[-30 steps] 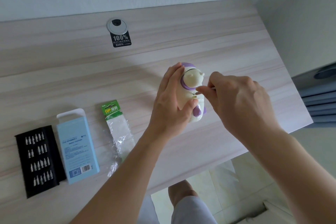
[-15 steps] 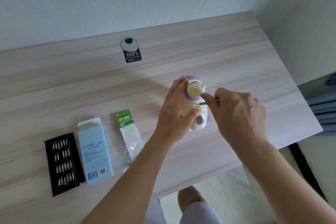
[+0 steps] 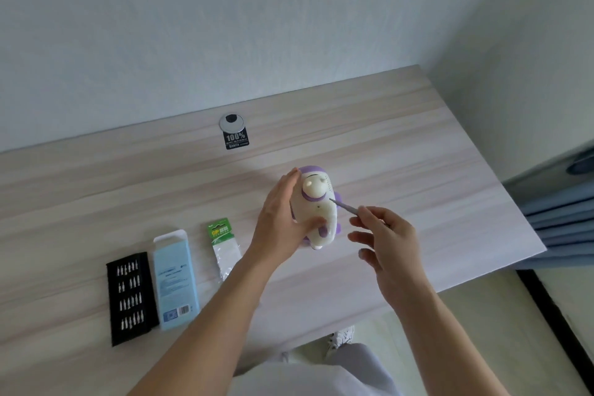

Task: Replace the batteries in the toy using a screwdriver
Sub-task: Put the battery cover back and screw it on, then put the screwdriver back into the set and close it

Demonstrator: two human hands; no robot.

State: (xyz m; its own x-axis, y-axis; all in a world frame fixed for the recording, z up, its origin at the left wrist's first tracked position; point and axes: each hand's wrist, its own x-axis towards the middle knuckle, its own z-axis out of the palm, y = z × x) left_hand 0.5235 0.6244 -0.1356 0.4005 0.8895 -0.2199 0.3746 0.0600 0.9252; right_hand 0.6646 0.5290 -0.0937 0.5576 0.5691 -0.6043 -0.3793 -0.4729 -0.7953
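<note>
**Screwdriver tip at the toy's back**

The left hand (image 3: pixel 283 219) grips the toy (image 3: pixel 316 209), thumb across its pale body and fingers flat along its far side. The right hand (image 3: pixel 389 241) pinches a thin grey screwdriver (image 3: pixel 345 206) between thumb and forefinger, its other fingers spread loose. The shaft slants up and left, its tip touching the toy just under the purple collar.

The toy is smooth cream plastic, rounded, with purple patches. It lies tilted on the desk (image 3: pixel 434 170) toward the right edge, its long axis running from the near edge toward the wall.

To the left, along the near edge, lie a crinkled clear battery pack (image 3: pixel 225 244) with a green header, a flat blue box (image 3: pixel 175 280) and a black bit tray (image 3: pixel 130 297). A round metal grommet (image 3: pixel 232 123) sits near the far edge.
</note>
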